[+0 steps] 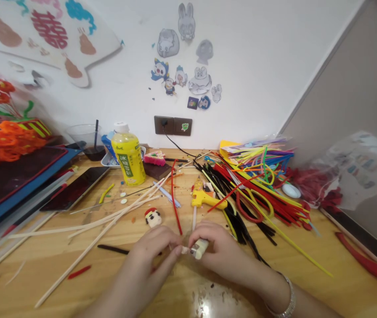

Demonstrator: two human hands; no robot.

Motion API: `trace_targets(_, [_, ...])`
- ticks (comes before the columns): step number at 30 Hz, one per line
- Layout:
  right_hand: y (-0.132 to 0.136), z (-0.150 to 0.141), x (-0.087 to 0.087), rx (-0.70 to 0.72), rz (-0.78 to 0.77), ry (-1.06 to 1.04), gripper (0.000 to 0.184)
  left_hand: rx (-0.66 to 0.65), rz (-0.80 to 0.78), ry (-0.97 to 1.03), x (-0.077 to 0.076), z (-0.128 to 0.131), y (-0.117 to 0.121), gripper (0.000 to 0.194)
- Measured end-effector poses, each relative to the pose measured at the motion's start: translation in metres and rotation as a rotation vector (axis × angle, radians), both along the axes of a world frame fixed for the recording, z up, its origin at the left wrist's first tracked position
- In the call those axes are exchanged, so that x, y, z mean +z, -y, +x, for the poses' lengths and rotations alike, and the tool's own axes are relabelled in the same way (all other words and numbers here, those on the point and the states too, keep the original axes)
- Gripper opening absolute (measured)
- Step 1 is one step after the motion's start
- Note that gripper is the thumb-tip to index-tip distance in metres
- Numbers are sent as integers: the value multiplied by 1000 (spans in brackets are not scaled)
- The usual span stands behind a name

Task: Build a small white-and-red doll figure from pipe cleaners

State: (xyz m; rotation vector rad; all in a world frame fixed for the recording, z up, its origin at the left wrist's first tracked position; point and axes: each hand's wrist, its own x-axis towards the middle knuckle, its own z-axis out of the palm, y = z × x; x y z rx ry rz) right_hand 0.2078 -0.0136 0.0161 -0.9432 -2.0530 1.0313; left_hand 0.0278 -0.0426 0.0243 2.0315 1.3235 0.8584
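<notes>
Low in the middle of the head view, my left hand (157, 247) pinches a small pale piece (184, 250) between thumb and fingertips. Close beside it, my right hand (220, 247) is closed round a small cream-coloured object with a greyish end (201, 248); its kind is unclear. Whether the two held things touch, I cannot tell. Just beyond my left hand lies a small doll-like head with a red top (153, 217). A yellow glue gun (205, 198) rests past my right hand, a whitish stick (194, 218) pointing from it towards my fingers.
Coloured pipe cleaners (261, 176) are heaped at right. Long cream strips (105, 219) cross the left side, near a dark tablet (76, 189). Behind stand a yellow drink bottle (129, 159) and a plastic cup (92, 141). A cable (178, 145) runs from the wall socket.
</notes>
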Motion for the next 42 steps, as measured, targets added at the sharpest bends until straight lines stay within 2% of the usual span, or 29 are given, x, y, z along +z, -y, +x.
trace_targets(5, [-2,0,-2,-45,-69,-23,20,-43,86,-58,-6,-1,-1,19])
trace_targets(10, [-1,-2,-3,-111,-175,-69,4,-29,174,-63,-11,0,-1,19])
trace_targets(17, [10,-7,-12,-50,-434,-247,41,51,394,-43,-9,-6,0,12])
trace_targets(20, [13,-13,-19,-96,-592,-261,46,54,443,-34,-8,-6,0,9])
trace_targets(22, [12,-15,-19,-109,-645,-253,44,44,448,-50,-7,-5,1,9])
trace_targets(29, [8,-13,-6,-102,-649,-204,23,14,454,-94,-4,-5,2,9])
trace_targets(36, [10,-13,0,-77,-552,-130,21,18,458,-99,-5,-5,2,8])
trace_targets(42, [11,-16,0,-131,-585,-182,22,26,483,-85,-5,-6,3,6])
